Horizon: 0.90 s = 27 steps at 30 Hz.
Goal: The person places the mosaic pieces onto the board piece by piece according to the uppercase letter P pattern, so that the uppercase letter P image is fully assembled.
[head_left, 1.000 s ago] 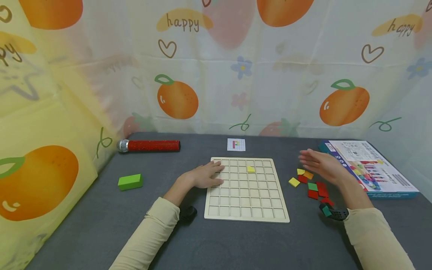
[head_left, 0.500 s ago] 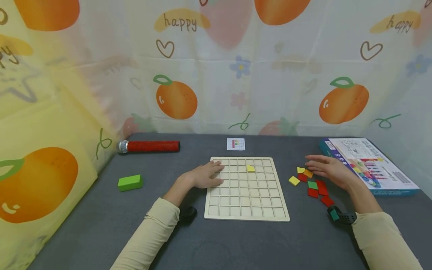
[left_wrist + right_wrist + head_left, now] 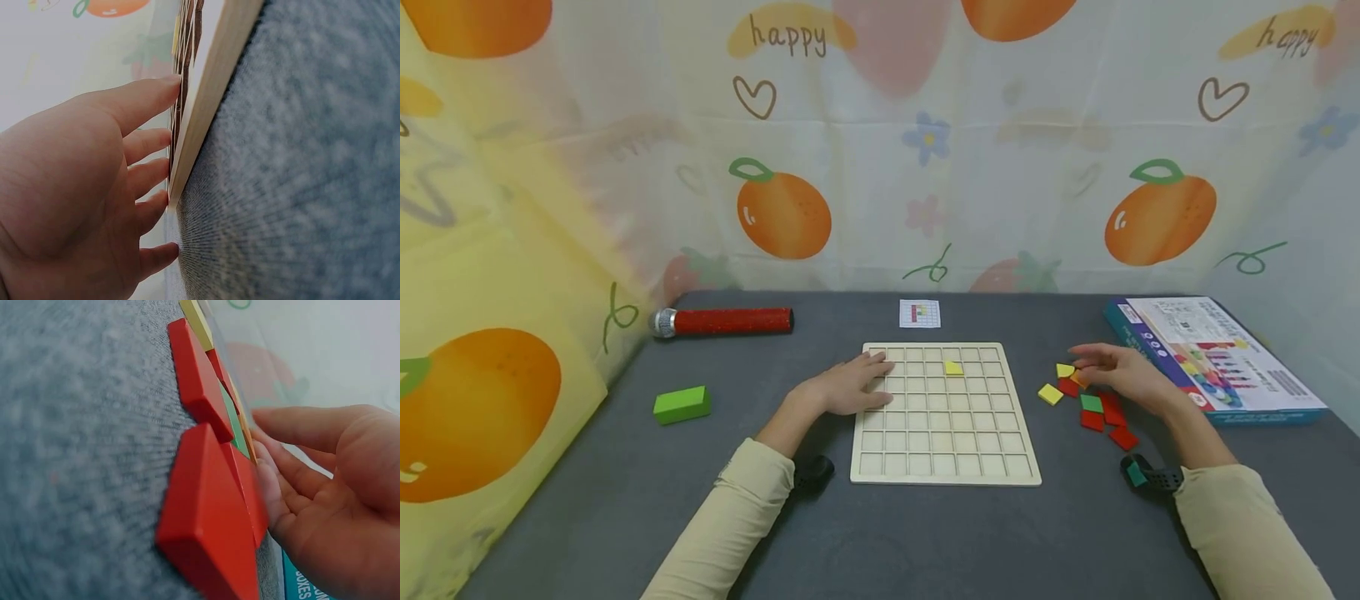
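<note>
A pale wooden grid board (image 3: 945, 481) lies in the middle of the table in the head view, a yellow tile (image 3: 953, 368) in one of its upper cells. My left hand (image 3: 850, 387) rests with spread fingers on the board's left edge. To the board's right is a loose group of red, yellow, green and orange tiles. Over its far end, my right hand (image 3: 1126, 377) reaches down, thumb and fingers apart, close to the orange tile (image 3: 1077, 380), which they partly cover. A green tile (image 3: 1091, 403) and several red tiles (image 3: 209, 506) lie beneath and nearer the wrist.
A boxed game (image 3: 1232, 367) lies right of the right hand. A small printed grid card (image 3: 920, 314) sits behind the board. At the left are a red microphone (image 3: 733, 322) and a green block (image 3: 682, 405). Printed cloth hangs behind the table.
My right hand has come down and toward the tiles, its fingers bending over the orange one. The left hand stays on the board. The head view has shifted slightly.
</note>
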Each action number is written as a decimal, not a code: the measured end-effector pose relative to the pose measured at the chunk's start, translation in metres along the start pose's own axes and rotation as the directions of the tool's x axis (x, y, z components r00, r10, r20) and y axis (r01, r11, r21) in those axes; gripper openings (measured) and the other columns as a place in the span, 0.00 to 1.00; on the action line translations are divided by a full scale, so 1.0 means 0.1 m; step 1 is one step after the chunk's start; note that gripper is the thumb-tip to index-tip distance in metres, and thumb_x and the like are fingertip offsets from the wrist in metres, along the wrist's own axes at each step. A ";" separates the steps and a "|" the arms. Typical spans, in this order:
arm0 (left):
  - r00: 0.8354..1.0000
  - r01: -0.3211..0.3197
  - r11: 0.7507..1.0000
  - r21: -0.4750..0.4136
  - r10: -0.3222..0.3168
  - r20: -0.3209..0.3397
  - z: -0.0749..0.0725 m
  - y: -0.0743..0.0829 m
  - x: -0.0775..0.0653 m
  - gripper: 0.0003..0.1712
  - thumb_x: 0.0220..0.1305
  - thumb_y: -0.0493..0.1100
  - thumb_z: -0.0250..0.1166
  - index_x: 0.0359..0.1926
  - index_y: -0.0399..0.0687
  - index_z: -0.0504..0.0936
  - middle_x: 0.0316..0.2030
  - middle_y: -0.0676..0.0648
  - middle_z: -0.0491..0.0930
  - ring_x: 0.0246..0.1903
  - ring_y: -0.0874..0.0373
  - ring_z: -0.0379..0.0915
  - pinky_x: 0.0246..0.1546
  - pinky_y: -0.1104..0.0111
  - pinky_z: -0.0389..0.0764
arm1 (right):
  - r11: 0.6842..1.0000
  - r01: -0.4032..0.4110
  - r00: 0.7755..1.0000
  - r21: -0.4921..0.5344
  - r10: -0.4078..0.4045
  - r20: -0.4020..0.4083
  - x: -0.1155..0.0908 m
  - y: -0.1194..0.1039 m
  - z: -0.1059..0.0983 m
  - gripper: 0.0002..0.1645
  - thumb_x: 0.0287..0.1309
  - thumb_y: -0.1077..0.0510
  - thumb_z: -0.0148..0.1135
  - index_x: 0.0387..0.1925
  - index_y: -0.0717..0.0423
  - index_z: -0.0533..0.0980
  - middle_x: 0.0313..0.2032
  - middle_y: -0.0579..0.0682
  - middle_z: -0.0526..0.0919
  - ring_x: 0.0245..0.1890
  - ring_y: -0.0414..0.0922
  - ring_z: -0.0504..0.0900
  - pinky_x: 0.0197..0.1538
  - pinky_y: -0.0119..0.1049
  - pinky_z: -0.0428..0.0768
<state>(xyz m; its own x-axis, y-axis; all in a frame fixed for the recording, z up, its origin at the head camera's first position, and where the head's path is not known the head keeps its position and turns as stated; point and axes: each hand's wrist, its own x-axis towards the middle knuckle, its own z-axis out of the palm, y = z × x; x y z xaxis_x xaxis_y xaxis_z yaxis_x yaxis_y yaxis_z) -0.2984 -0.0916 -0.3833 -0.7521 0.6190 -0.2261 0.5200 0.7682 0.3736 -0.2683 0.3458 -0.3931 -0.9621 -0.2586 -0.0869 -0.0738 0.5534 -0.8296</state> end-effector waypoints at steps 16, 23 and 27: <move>1.000 0.013 1.000 0.005 -0.013 -0.007 0.02 -0.01 0.00 0.36 0.71 0.55 0.53 0.73 0.46 0.56 0.73 0.45 0.49 0.72 0.48 0.37 0.66 0.48 0.47 | 0.995 0.071 0.997 -0.068 -0.069 0.025 0.02 0.04 -0.01 0.32 0.60 0.62 0.63 0.63 0.70 0.64 0.51 0.65 0.74 0.47 0.55 0.72 0.44 0.29 0.77; 1.000 0.011 1.000 0.008 -0.011 -0.014 0.03 0.01 0.00 0.36 0.71 0.54 0.53 0.73 0.45 0.56 0.73 0.44 0.49 0.72 0.48 0.38 0.66 0.48 0.47 | 0.993 0.087 0.996 -0.082 -0.085 0.030 0.01 0.04 -0.01 0.31 0.60 0.64 0.62 0.63 0.70 0.65 0.47 0.62 0.75 0.45 0.52 0.73 0.42 0.30 0.77; 1.000 0.012 1.000 0.009 -0.012 -0.011 0.02 0.01 0.00 0.36 0.71 0.54 0.53 0.73 0.45 0.56 0.73 0.44 0.49 0.72 0.48 0.38 0.67 0.49 0.47 | 0.991 0.100 0.995 -0.093 -0.098 0.031 0.02 0.03 0.00 0.30 0.59 0.67 0.61 0.62 0.69 0.66 0.44 0.60 0.75 0.42 0.52 0.72 0.40 0.31 0.77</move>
<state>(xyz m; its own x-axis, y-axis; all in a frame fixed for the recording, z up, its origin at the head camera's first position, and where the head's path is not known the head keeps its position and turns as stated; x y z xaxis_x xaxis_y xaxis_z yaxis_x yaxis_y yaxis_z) -0.2967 -0.0906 -0.3849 -0.7630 0.6076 -0.2206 0.5143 0.7773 0.3624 -0.2704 0.3472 -0.3958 -0.9418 -0.3355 -0.0223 -0.1939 0.5958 -0.7794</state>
